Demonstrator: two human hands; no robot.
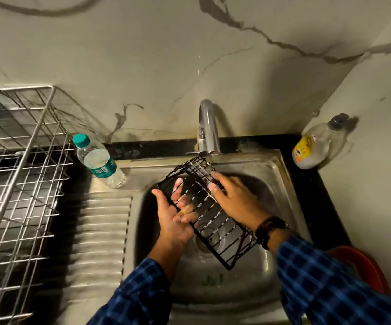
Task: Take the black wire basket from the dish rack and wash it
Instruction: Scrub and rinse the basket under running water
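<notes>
Both hands clamp my basket (213,207): left (175,216) cupped underneath, right (234,198) pressing on top, tap (207,127) just beyond.

black wire basket (209,212), blue checked sleeves (325,277), teal-capped bottle (97,159), grey-veined pale wall (142,55), red tub (363,266), steel-grey sink (225,289).

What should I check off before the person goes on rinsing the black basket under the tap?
1. Basket out of the dish rack and over the sink: ok.
2. Left hand supporting it from beneath: ok.
3. Right hand pressing on top: ok.
4. Basket's far end under the tap: ok.
5. Water running: cannot tell, blurred.
6. Water bottle clear of the basket: ok.
</notes>
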